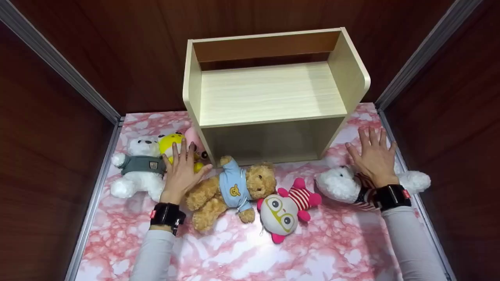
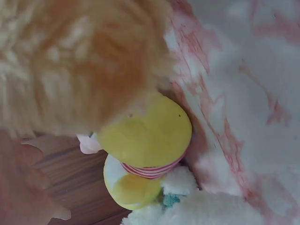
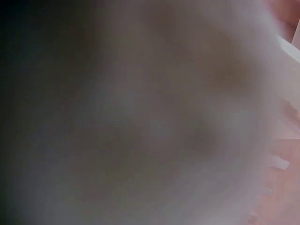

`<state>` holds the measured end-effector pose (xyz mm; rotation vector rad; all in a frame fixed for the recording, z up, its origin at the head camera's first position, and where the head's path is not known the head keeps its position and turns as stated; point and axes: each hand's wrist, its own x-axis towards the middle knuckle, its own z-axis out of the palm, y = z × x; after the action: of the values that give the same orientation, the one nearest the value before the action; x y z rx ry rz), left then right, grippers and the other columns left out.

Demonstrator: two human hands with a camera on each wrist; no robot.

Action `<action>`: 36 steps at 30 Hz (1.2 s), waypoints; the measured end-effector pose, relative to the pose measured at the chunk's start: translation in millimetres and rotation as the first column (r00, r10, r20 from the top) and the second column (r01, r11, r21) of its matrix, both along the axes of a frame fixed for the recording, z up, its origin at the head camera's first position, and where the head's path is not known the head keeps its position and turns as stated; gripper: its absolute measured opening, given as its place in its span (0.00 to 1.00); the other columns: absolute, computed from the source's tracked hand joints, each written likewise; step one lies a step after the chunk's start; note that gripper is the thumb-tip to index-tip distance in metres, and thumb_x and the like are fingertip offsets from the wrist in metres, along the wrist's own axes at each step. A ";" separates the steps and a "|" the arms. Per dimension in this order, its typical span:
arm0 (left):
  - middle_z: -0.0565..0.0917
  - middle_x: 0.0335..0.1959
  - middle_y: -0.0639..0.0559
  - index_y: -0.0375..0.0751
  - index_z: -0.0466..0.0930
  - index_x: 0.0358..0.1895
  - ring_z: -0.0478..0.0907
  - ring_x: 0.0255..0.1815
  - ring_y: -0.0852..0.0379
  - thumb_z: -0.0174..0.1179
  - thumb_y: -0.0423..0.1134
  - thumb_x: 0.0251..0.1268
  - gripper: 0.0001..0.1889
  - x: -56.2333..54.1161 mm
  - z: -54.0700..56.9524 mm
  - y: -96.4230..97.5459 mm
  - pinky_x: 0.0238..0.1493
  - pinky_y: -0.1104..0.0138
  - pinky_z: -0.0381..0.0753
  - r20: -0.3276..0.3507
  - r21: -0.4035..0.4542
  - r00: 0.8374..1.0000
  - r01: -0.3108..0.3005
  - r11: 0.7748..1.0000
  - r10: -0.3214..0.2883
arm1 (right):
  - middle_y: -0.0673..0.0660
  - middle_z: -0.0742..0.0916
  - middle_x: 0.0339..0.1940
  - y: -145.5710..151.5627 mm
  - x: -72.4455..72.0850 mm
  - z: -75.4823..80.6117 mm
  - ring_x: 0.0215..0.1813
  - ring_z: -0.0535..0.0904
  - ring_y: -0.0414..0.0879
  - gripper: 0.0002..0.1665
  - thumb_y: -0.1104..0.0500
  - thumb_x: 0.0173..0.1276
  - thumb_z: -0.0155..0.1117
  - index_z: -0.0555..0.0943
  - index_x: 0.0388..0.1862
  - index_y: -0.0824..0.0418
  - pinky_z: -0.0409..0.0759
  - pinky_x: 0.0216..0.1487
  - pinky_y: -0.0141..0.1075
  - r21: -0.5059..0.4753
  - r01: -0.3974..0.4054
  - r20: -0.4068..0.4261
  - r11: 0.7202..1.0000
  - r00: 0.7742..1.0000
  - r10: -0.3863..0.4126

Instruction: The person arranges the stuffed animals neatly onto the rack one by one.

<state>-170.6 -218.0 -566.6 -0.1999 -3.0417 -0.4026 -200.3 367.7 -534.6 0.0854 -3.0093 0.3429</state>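
Observation:
My left hand point(image 1: 181, 171) has its fingers straight and spread, above or on the yellow plush toy point(image 1: 172, 141). The white bear in a green shirt point(image 1: 142, 166) lies left of it; the brown teddy bear in a blue shirt point(image 1: 233, 185) lies to its right. Over the white plush with a striped top point(image 1: 339, 184) my right hand point(image 1: 375, 160) is flat, fingers spread; contact is unclear. In the left wrist view, brown fur point(image 2: 79, 65) fills the upper left, with the yellow toy point(image 2: 147, 131) below. A blurred close surface covers most of the right wrist view.
A pale wooden two-tier shelf point(image 1: 273, 93) stands against the back panel. In front of it lies a pink-and-grey doll with yellow glasses point(image 1: 279, 214). A pink plush point(image 1: 192, 136) sits by the shelf's left side. Dark wood walls and metal rails edge the marbled surface point(image 1: 242, 257).

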 end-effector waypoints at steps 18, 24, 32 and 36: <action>0.43 0.84 0.33 0.36 0.49 0.83 0.38 0.83 0.28 0.53 0.74 0.68 0.55 8.0 -1.6 8.3 0.73 0.26 0.40 -0.013 0.035 1.000 0.018 0.999 -0.018 | 0.71 0.56 0.83 -2.6 8.5 0.6 0.81 0.42 0.76 0.49 0.30 0.79 0.42 0.57 0.83 0.63 0.39 0.69 0.81 -0.031 0.003 0.028 1.000 1.000 -0.002; 0.55 0.80 0.29 0.35 0.57 0.80 0.50 0.81 0.29 0.57 0.71 0.68 0.52 14.3 -2.7 18.2 0.76 0.33 0.49 -0.049 0.117 0.997 0.057 0.992 -0.051 | 0.70 0.57 0.83 -6.2 14.3 3.3 0.82 0.42 0.75 0.46 0.32 0.80 0.45 0.60 0.82 0.62 0.42 0.69 0.80 -0.038 -0.004 -0.014 0.999 1.000 0.004; 0.66 0.73 0.26 0.28 0.65 0.73 0.67 0.72 0.29 0.57 0.74 0.65 0.52 25.6 0.9 38.5 0.71 0.36 0.65 0.048 0.167 0.993 0.099 0.981 -0.109 | 0.70 0.56 0.84 -12.0 25.5 5.7 0.82 0.42 0.75 0.46 0.32 0.79 0.46 0.63 0.80 0.64 0.45 0.70 0.80 -0.045 -0.027 -0.046 0.999 0.999 0.025; 0.70 0.72 0.28 0.29 0.69 0.72 0.71 0.69 0.29 0.60 0.75 0.62 0.53 24.4 3.1 49.1 0.69 0.39 0.69 0.118 0.097 0.981 0.145 0.985 -0.156 | 0.71 0.55 0.84 -15.8 28.6 5.4 0.82 0.41 0.75 0.45 0.33 0.80 0.45 0.62 0.81 0.63 0.43 0.71 0.79 -0.062 -0.032 -0.021 0.998 0.999 0.031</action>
<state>-146.2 -168.9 -563.5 -0.4174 -3.1331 -0.5788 -171.7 351.9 -529.2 0.1307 -2.9772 0.4358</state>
